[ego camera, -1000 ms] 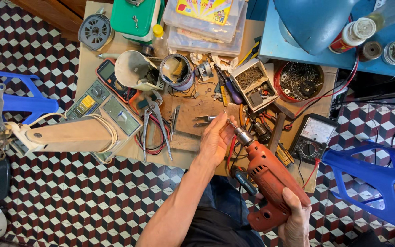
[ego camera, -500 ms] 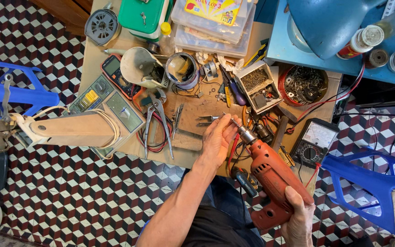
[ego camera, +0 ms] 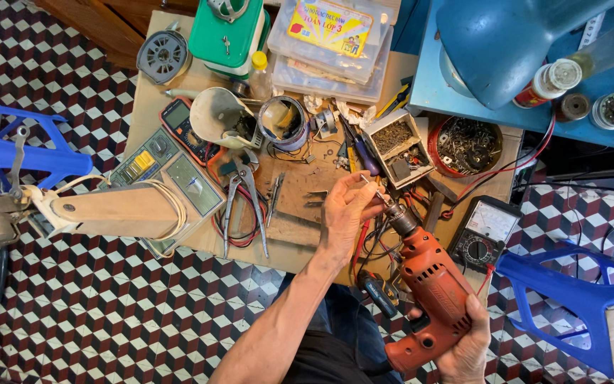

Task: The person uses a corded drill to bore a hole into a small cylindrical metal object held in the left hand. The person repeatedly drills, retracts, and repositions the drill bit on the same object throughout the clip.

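While my right hand grips the handle of the orange-red plastic electric drill below the cluttered wooden surface, my left hand is closed around its dark metal chuck, fingertips at the thin bit. Nearby lie steel pliers; a black analogue multimeter sits just right of the drill.

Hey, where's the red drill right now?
In the head view, the red drill is low and right of centre, gripped by the right hand, its chuck pinched by the left hand, beside the analog multimeter.
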